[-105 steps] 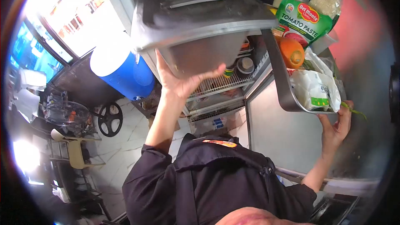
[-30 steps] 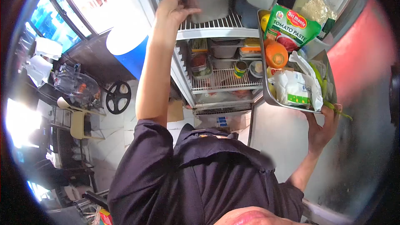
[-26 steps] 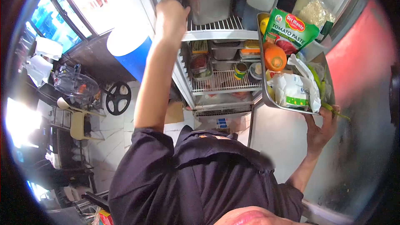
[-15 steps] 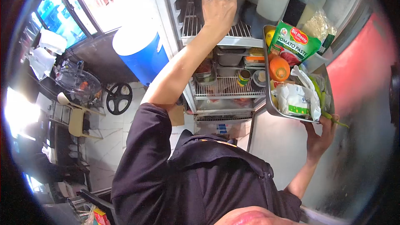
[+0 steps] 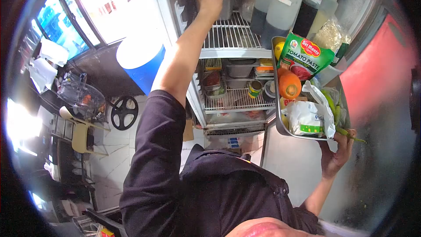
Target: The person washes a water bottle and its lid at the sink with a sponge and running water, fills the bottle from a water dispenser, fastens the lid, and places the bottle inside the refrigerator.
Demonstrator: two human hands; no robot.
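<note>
My left hand is at the lidded metal container on the fridge's top shelf, fingers bent over its near rim; whether they grip is unclear. My right hand holds the lower right corner of a metal tray from below. In the tray lie a green tomato paste pouch, an orange carrot-like vegetable, a white plastic bag, a yellow item and long green pods. One green tip sticks out past my right hand.
Labelled squeeze bottles stand on the top shelf's right. Lower shelves hold food containers and a small can. A blue drum, a fan and a chair are at left; the open fridge door is at right.
The metal container was lifted near me earlier, then rested at the shelf's front; it is now deeper in. My left hand went from beside it to its top. My right hand still holds the tray.
</note>
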